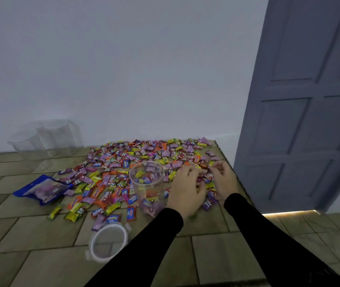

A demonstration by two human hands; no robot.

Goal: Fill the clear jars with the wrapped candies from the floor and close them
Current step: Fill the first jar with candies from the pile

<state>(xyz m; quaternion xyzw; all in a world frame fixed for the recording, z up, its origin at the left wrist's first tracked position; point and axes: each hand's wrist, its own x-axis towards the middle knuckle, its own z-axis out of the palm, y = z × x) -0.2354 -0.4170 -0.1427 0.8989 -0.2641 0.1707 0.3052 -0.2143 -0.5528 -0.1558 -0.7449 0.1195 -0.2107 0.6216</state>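
Clear plastic marks the open jar (pixel 146 179), which stands upright amid the spread of wrapped candies (pixel 123 162) on the tiled floor (pixel 30 235), with some candies already inside it. Just right of the jar, the left hand (pixel 185 189) lies palm-down on the candies, fingers curled over a bunch of them. Further right of the jar, the right hand (pixel 224 179) is also down among the candies, its fingertips pinching an orange-red wrapper. Nearer the camera than the jar, its round lid (pixel 109 242) lies flat on the floor. Left of the jar lies a blue candy bag (pixel 40 188). Beyond the jar to the left, two more empty clear jars (pixel 46 137) stand against the wall.
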